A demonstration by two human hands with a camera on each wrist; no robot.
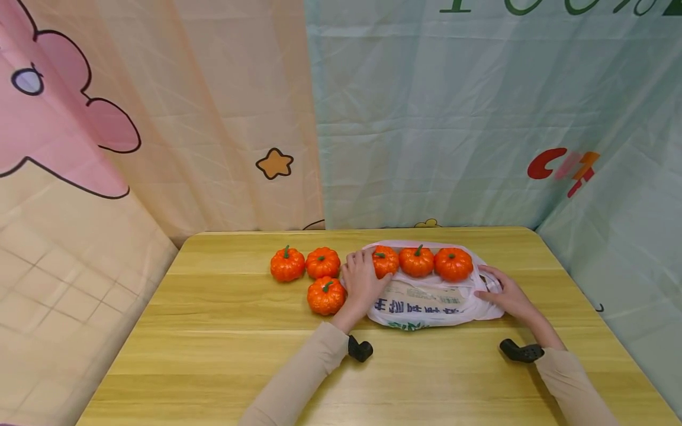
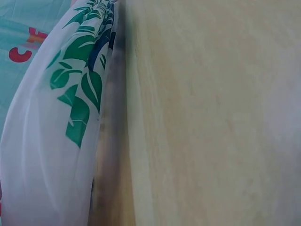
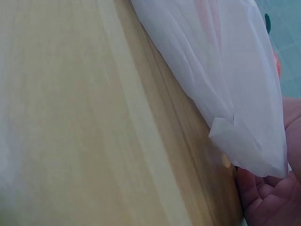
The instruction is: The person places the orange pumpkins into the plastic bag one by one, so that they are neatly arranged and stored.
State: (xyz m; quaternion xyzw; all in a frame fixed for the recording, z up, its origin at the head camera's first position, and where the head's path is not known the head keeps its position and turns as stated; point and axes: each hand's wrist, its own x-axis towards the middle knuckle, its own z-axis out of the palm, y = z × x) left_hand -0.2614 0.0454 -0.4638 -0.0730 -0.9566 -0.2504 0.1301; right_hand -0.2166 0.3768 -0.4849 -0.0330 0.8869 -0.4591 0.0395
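A white plastic bag (image 1: pixel 426 316) with green leaf print and dark lettering lies on its side, its opening showing three orange pumpkins (image 1: pixel 453 264) in a row. My left hand (image 1: pixel 363 284) holds the bag's left end, its thumb beside the leftmost pumpkin (image 1: pixel 386 260); the palm side is hidden. At the right end, my right hand (image 1: pixel 510 294) grips the bag with the thumb on top. The right wrist view shows curled fingers (image 3: pixel 270 193) against the white plastic (image 3: pixel 249 146). Printed leaves on the bag (image 2: pixel 77 113) fill the left wrist view's left side.
Left of the bag, three more orange pumpkins sit on the wooden table (image 1: pixel 213 355): two at the back (image 1: pixel 288 264) (image 1: pixel 322 262) and one in front (image 1: pixel 326 296), close to my left hand. Printed curtains (image 1: pixel 240 118) hang behind the table.
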